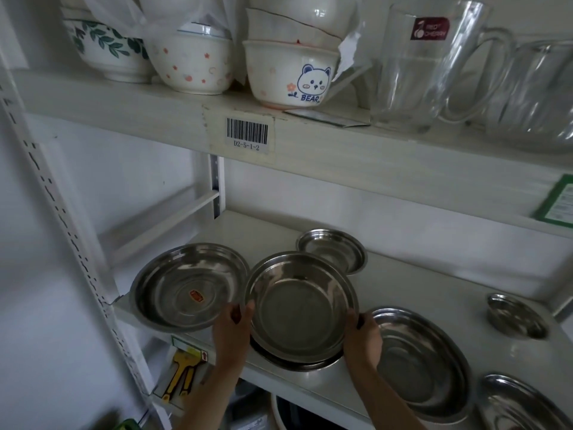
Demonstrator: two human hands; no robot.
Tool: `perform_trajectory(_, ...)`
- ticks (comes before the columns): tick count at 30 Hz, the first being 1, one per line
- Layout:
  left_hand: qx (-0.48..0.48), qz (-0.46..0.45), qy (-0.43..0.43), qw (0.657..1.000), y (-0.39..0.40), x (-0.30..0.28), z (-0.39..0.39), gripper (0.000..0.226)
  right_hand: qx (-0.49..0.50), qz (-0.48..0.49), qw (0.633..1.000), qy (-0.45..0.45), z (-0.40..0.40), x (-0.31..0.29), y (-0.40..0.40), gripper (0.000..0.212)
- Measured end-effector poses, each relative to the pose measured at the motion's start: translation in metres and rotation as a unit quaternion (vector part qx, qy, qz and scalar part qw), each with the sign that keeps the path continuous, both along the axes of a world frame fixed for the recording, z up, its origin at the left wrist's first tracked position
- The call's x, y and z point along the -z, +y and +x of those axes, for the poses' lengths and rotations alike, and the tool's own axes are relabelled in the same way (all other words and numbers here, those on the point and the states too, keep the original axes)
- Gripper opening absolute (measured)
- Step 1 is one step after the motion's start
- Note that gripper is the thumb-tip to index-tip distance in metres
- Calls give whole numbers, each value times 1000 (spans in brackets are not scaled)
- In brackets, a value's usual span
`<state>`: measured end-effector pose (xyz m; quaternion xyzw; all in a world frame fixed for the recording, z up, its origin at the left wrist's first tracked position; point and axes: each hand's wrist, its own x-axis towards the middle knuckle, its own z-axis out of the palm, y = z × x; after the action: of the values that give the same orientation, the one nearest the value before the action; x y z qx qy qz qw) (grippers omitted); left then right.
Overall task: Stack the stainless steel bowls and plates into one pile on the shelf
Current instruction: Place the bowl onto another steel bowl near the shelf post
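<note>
Both hands hold a steel bowl by its rim, tilted toward me, just above another steel dish at the shelf's front edge. My left hand grips its left rim, my right hand its right rim. A wide steel plate with a red sticker lies to the left. Behind sits a small steel dish. To the right lie a large steel plate, a small steel bowl and another plate at the corner.
The white shelf has a low upper shelf above it bearing ceramic bowls and glass jugs. A slotted upright stands at the left. Yellow-handled tools hang below the shelf edge.
</note>
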<state>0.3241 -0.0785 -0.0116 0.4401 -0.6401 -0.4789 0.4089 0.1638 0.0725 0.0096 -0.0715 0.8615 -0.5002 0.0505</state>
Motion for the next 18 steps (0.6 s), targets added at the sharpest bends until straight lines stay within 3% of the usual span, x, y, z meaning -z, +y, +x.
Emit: perform_trajectory(18,-52,37,31,997,11,9,4,21,17,9,1000,13,1,9,2,18)
